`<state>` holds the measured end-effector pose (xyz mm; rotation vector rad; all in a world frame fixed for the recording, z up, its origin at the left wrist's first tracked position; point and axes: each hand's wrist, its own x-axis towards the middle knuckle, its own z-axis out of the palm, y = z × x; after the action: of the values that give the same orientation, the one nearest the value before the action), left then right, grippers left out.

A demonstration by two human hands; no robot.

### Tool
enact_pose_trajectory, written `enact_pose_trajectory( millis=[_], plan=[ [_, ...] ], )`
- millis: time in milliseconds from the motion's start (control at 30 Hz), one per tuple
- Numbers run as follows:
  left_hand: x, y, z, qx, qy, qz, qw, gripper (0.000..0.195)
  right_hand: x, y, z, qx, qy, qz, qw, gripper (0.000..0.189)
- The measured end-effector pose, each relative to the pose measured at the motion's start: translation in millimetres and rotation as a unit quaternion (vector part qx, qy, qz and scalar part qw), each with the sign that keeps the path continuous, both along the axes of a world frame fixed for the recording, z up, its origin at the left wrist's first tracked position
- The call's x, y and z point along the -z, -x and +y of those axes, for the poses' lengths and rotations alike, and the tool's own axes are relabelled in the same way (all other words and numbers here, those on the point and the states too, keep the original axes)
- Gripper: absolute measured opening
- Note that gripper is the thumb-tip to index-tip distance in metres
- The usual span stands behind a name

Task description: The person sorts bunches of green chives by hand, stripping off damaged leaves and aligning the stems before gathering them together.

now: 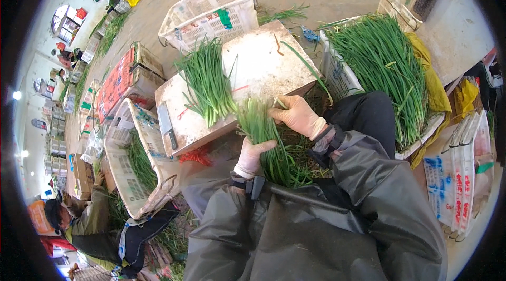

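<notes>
My left hand [255, 156], in a pale rubber glove, is closed around a bundle of green leafy stalks [257, 123], perhaps garlic chives, held over my lap. Their pale ends point towards the table. Gloved too, my right hand [296, 115] pinches a short pale stalk piece [280, 103] between thumb and fingers, at the right of the bundle's pale ends. Just beyond, a trimmed-looking pile of green stalks [209, 83] lies on the low white-topped table [263, 59]. A knife [166, 123] with a dark handle rests at the table's left edge. One long green leaf [306, 63] lies across the right side.
A white plastic crate [344, 71] heaped with green stalks [383, 67] stands right. Another crate [138, 154], left, holds some greens; a further crate [209, 8] stands behind the table. A co-worker [91, 217] sits at lower left. Stacked crates [454, 178] stand at far right.
</notes>
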<state>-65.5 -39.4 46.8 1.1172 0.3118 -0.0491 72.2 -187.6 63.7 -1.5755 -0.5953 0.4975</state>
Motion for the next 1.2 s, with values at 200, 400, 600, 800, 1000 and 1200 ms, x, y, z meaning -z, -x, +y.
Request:
enact_pose_trajectory(
  millis=[200,400,600,800,1000,1200],
  plan=[
    [-5,1,-3,-0.026,0.058,-0.013,0.998,0.043,-9,-4,-9,-0.03,0.011,0.156,0.987,0.019],
    [18,0,9,-0.055,0.049,-0.019,0.997,0.047,1,-3,-7,-0.012,-0.045,0.128,0.991,0.015],
    [21,1,17,-0.105,0.059,0.002,0.993,0.039,-11,-12,-24,-0.004,0.057,0.014,0.998,0.022],
    [15,1,13,-0.093,0.071,-0.008,0.993,0.041,1,-16,-28,0.037,0.038,0.017,0.998,0.021],
    [21,2,13,-0.047,0.072,-0.015,0.996,0.043,-6,4,-7,-0.028,0.022,-0.049,0.998,0.044],
    [15,0,9,-0.076,0.126,-0.025,0.989,0.041,5,15,-10,-0.093,0.262,-0.269,0.922,0.026]
  ],
)
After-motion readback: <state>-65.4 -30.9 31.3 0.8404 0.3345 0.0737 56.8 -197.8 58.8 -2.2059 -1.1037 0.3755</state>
